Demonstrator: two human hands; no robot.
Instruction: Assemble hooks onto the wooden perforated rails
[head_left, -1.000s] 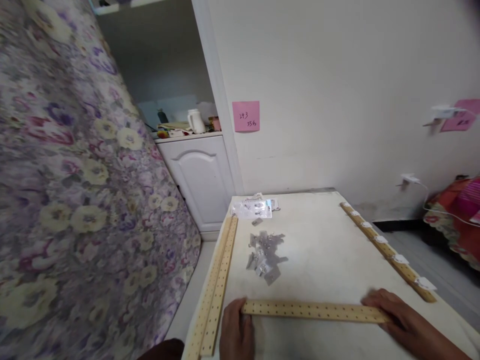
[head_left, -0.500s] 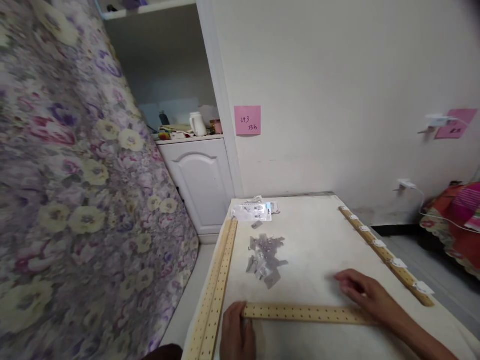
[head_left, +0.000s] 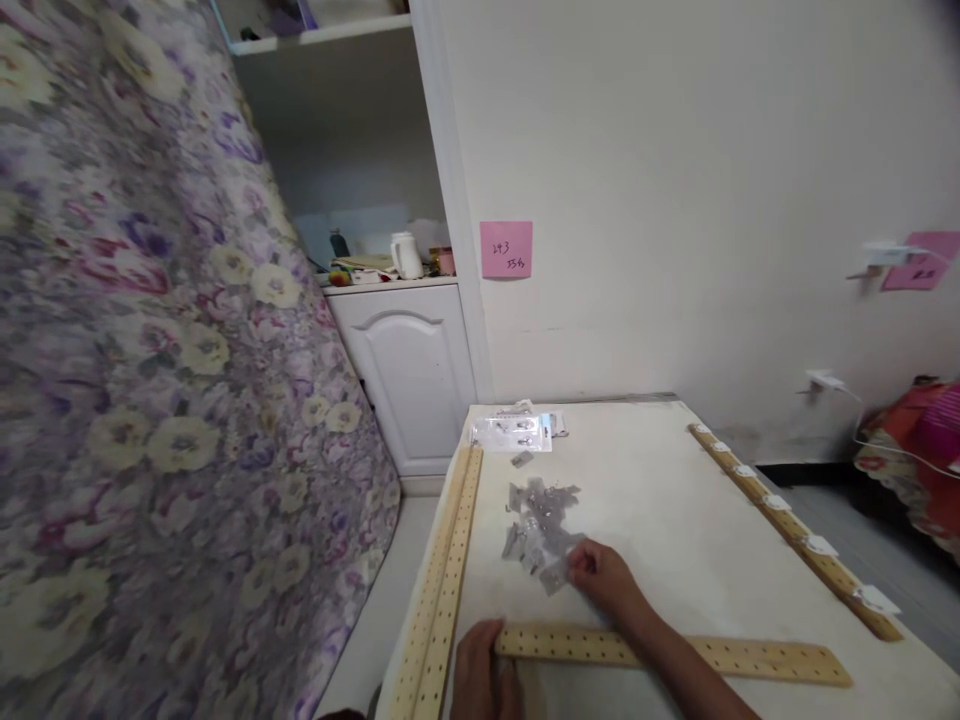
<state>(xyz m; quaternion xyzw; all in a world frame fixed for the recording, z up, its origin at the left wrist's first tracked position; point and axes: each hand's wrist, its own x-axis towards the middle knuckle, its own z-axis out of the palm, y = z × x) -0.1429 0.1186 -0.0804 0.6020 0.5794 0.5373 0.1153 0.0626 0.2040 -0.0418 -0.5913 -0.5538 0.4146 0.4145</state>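
My left hand (head_left: 486, 675) is closed around the left end of a wooden strip with rows of small holes (head_left: 772, 658), which lies crosswise near the front of the table. My right hand (head_left: 602, 577) reaches over that strip, its forearm covering part of it. The fingers of this hand are drawn together at the right edge of a pile of small grey, see-through cards or packets (head_left: 538, 530) with tiny metal pieces among them. Whatever is between those fingertips is too small to make out.
Two more perforated wooden strips (head_left: 442, 590) lie along the table's left side. On the right side, another strip (head_left: 806, 555) carries several white tags. Clear packaging (head_left: 510, 432) rests at the back left, with a single small card (head_left: 522, 459) before it. A floral curtain (head_left: 187, 400) hangs on the left.
My right hand has moved left from the right part of the table to the pile of cards. My left hand stays on the strip's end. The view has shifted slightly.
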